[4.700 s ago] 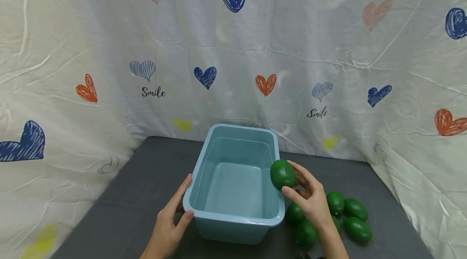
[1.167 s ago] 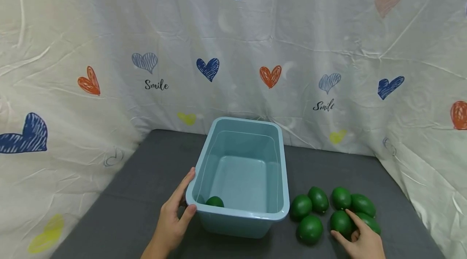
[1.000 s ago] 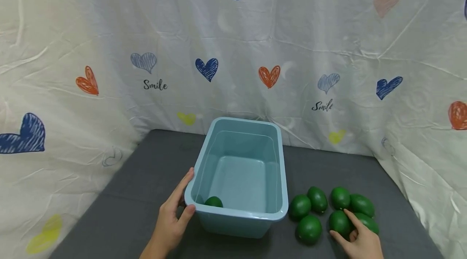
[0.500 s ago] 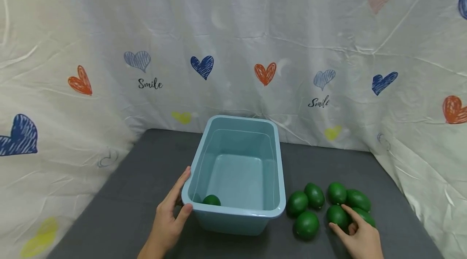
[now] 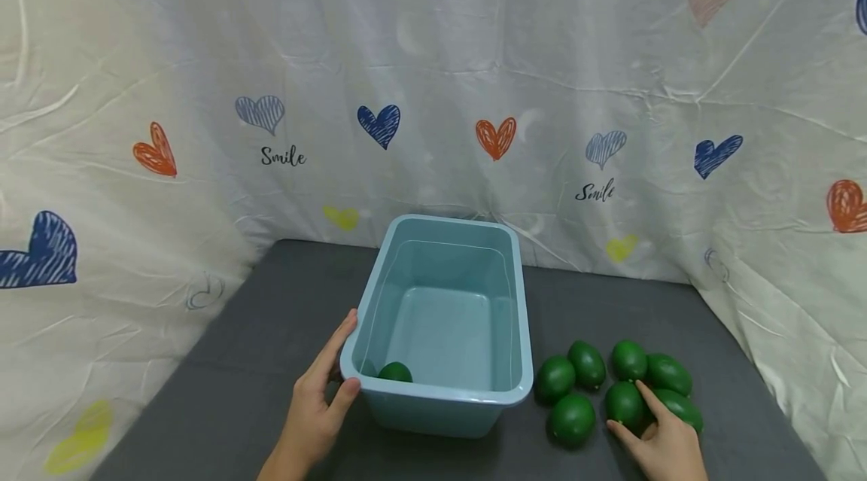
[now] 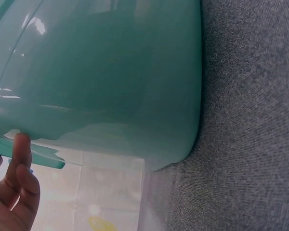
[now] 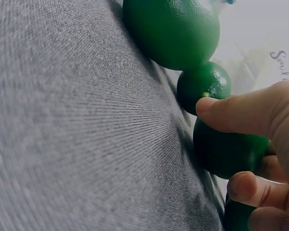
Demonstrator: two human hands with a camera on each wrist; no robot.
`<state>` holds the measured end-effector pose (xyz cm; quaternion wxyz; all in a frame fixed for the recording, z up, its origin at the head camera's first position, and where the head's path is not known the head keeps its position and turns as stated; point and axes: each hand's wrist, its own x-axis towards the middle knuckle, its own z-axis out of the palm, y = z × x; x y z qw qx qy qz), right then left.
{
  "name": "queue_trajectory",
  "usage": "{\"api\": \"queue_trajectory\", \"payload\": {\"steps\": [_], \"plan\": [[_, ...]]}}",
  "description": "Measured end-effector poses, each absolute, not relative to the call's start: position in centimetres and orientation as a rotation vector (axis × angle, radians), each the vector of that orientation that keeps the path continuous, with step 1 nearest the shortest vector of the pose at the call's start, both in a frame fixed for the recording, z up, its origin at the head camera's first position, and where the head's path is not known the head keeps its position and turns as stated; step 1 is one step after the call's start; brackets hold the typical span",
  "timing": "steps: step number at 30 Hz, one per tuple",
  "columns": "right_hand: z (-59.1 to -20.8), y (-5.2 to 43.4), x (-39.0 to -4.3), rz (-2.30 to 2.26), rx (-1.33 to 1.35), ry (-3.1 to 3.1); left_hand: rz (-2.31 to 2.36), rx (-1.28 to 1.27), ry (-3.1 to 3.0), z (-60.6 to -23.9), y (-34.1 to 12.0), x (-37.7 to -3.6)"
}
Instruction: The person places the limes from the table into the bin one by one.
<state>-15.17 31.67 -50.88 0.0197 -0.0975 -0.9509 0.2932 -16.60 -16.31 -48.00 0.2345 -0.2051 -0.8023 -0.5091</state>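
Fingers first: our left hand (image 5: 314,413) grips the near left corner of the light blue plastic bin (image 5: 516,293), thumb (image 6: 22,147) hooked on the rim and the other fingers flat along the outer wall. Our right hand (image 5: 660,445) has its fingers curled round one green avocado (image 5: 624,403) in the cluster on the table (image 5: 257,338), with the thumb (image 7: 241,113) over its near side and a fingertip (image 7: 245,188) tucked beneath, as the right wrist view shows.

To do this pick well, we judge we should close fully round the fruit's widest part before lifting, since its skin looks smooth and glossy and could slip. We should lift straight up so the neighbours that touch it do not roll, and our left hand should hold the bin steady.

Largest is the bin, an open rectangular tub with rounded corners and a rolled rim, just inside the left fingers. Next comes the cluster of six avocados just beyond and beside the right fingers, all dark green, egg-shaped and shiny, lying close together on the grey cloth. The held one sits at the near middle of that cluster. One more avocado (image 5: 395,372) lies inside the bin, in the near left corner, just past the left thumb.
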Motion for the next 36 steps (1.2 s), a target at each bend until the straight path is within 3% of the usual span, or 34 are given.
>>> {"api": "queue_trajectory", "payload": {"steps": [24,36], "plan": [[-49.9,29.2,-13.8,0.895,-0.431,-2.631,-1.432,-0.588,-2.155,-48.6,-16.2,-16.8],[-47.9,27.6,-14.3,1.269,-0.393,-2.557,-1.444,-0.536,-2.193,-48.4,-16.1,-16.7]]}}
